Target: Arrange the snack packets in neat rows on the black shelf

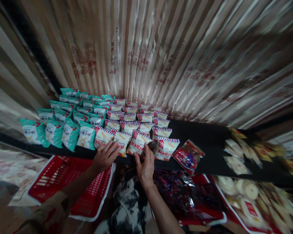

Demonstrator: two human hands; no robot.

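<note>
My left hand lies with its fingers spread against the fronts of two white snack bags, one of them the leftmost bag of the white front row. My right hand has its thumb and fingers at the lower right of another white snack bag and grips it there. These bags have red lettering and red-and-blue striped top edges. They stand upright in rows on a black shelf. To the right of my right hand stands one more white bag.
Teal snack bags stand in rows at left. A red packet lies at the shelf's front edge; blurred packets lie farther right. Below are a red basket, dark shiny packets and pale packages. Striped sheeting hangs behind.
</note>
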